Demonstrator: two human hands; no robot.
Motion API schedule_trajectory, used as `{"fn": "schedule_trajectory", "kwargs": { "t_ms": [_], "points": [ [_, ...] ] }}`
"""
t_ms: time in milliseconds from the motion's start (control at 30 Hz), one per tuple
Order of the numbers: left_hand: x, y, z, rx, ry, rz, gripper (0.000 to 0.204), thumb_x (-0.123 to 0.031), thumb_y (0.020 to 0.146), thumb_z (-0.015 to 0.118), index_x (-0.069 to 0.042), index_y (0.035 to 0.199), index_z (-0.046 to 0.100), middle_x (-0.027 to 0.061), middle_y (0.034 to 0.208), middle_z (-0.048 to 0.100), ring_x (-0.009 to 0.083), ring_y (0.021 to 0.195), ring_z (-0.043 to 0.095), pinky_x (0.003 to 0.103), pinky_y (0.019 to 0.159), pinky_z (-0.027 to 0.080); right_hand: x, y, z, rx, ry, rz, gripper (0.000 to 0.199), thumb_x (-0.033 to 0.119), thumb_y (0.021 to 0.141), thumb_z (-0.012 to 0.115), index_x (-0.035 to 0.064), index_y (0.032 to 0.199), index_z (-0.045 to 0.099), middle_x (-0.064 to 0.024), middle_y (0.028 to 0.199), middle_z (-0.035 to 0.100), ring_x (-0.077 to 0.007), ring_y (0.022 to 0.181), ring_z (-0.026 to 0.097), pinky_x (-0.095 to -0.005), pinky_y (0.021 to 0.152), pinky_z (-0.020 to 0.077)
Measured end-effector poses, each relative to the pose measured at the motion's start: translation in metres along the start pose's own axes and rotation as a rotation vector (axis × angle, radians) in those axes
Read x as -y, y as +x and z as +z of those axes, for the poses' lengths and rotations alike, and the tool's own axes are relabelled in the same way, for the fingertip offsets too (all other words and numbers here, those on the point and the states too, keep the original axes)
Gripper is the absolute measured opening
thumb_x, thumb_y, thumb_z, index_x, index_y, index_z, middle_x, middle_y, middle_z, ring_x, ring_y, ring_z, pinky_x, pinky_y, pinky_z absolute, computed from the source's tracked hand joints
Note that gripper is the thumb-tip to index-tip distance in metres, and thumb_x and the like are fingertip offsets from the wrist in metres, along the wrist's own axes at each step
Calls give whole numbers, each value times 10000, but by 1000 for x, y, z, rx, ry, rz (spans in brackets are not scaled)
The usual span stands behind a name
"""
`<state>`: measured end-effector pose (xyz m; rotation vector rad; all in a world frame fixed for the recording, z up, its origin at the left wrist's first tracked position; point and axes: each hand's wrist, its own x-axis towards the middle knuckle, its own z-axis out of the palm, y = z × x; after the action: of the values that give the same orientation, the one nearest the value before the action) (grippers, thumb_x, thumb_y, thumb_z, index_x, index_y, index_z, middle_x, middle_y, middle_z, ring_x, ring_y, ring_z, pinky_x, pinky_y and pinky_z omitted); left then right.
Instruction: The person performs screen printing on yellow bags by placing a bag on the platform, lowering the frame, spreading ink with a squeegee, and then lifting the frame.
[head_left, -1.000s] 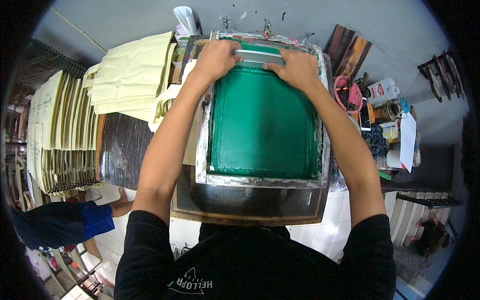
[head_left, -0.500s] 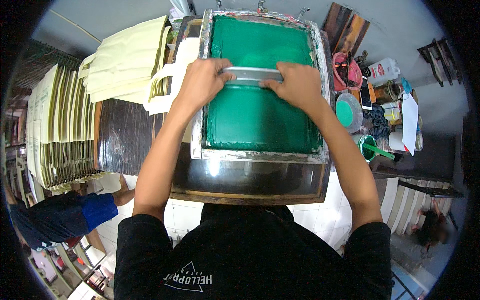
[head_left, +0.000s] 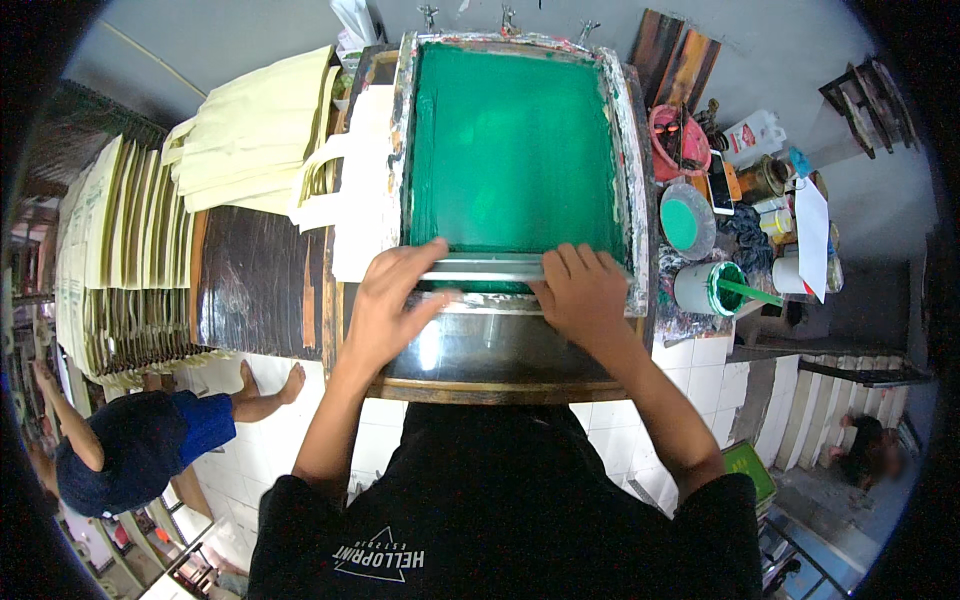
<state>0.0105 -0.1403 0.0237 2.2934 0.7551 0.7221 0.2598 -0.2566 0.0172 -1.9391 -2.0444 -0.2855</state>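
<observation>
A metal-framed printing screen (head_left: 628, 180) with green mesh lies flat on a dark printing table (head_left: 500, 360). A long metal squeegee (head_left: 485, 268) rests across the near end of the mesh. My left hand (head_left: 395, 300) grips its left part and my right hand (head_left: 582, 292) grips its right part. A cream cloth bag (head_left: 362, 170) sticks out from under the screen's left side.
A pile of cream bags (head_left: 250, 130) sits left of the screen, with racks of more bags (head_left: 100, 250) beyond. Right of the screen stand a cup of green ink (head_left: 708, 288), a green lid (head_left: 685, 222), a red tub (head_left: 678, 140), a phone and bottles. A person in blue (head_left: 130, 445) crouches lower left.
Both hands have pulled the squeegee from the far end of the screen down to its near end. The green mesh behind it is now uncovered.
</observation>
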Motion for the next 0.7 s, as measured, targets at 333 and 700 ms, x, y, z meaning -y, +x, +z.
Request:
{"fn": "schedule_trajectory", "kwargs": {
  "t_ms": [333,700],
  "points": [
    [4,-11,-26,-419,161,152,1306,-436,591,950,-77,1589,187,223,1588,343,380,1475,329,561,1224,173,-9,17,-74,-398,43,-95,325,163,707,705,126,1030,699,-48,1018,680,-242,877,648,-402,764,532],
    [79,80,-30,-89,553,-468,851,-407,735,866,46,1360,507,238,1342,565,394,1236,502,491,1082,349,-45,198,-232,-434,-57,90,274,284,903,674,16,877,731,-209,796,698,-379,762,676,-477,691,504]
  ]
}}
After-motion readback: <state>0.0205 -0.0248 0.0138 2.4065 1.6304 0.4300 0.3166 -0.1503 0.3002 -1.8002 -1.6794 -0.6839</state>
